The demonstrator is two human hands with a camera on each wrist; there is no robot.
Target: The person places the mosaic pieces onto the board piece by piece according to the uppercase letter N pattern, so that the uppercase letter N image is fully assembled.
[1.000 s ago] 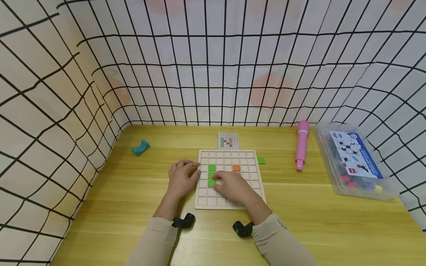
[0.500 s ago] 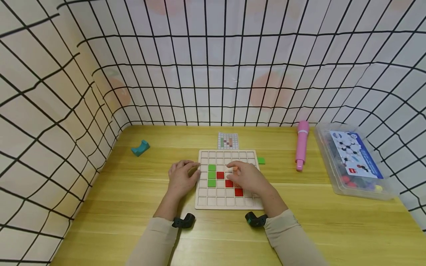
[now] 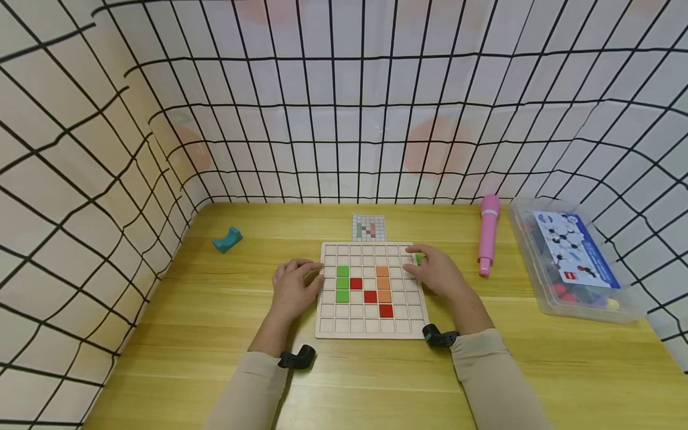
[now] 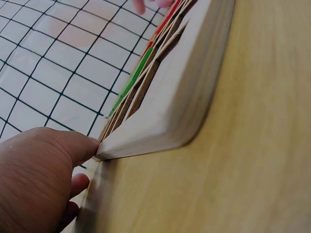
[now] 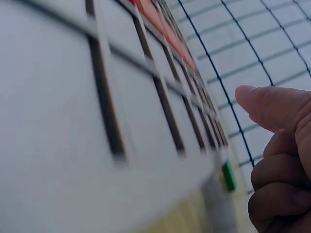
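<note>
A wooden grid board (image 3: 326,325) lies flat on the table in the head view. Set into its squares are a column of green tiles (image 3: 342,283), a diagonal of red tiles (image 3: 370,297) and a column of orange tiles (image 3: 383,283). My left hand (image 3: 292,289) rests beside the board's left edge, its thumb touching that edge in the left wrist view. Over the right edge, my right hand (image 3: 442,276) is held with thumb and forefinger apart and nothing between them. It partly covers a loose green tile (image 5: 229,175) lying just off the board.
Behind the board lies a small printed grid card (image 3: 368,227). A teal curved block (image 3: 227,239) is at the far left. To the right are a pink microphone-shaped object (image 3: 487,236) and a lidded clear plastic box (image 3: 575,257). A black-grid white curtain (image 3: 344,131) encloses the table.
My right hand has moved rightward from the green column, across the orange column, to the board's right edge, uncovering the red and orange tiles. The left hand stays in place.
</note>
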